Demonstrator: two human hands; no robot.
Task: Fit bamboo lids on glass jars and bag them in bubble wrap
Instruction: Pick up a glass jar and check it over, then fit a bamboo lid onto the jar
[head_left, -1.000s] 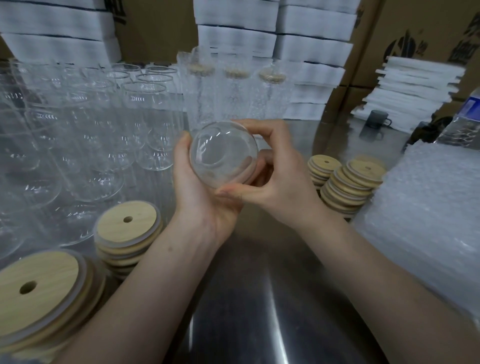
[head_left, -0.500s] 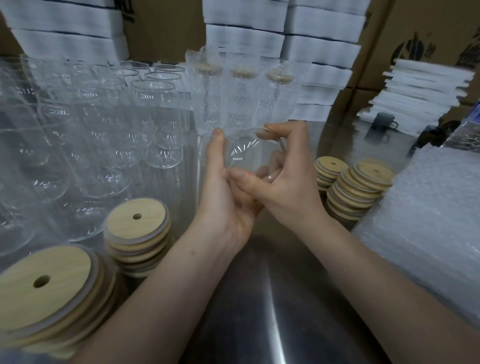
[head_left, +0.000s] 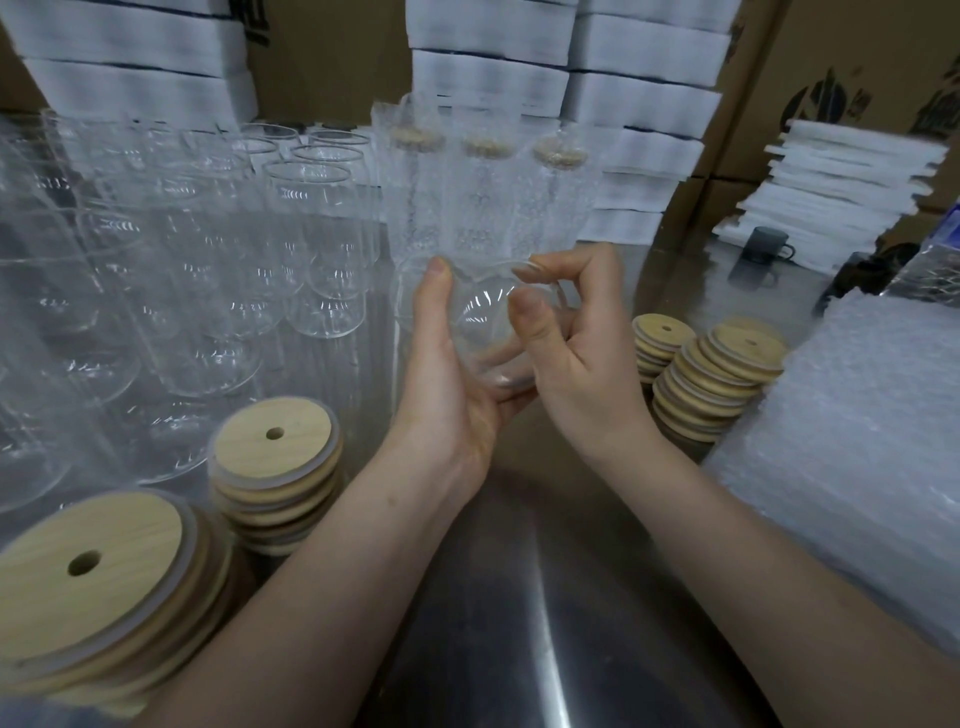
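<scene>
A bare strip of worktop (head_left: 519, 597) ran from the near edge up the middle. On its left side, empty glasses (head_left: 322, 249) and lid stacks (head_left: 272, 447) crowded in; a bubble-wrap pile (head_left: 857, 441) and more lids (head_left: 722, 379) walled the right. Three wrapped jars (head_left: 488, 197) blocked the far middle, just behind the glass jar (head_left: 485, 317) gripped by the left hand (head_left: 447, 374) and right hand (head_left: 582, 364).

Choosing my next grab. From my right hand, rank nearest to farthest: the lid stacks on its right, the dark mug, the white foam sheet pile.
1. Lid stacks, just right of the right hand.
2. Dark mug, farther back, right.
3. White foam sheet pile, behind the mug.
</scene>
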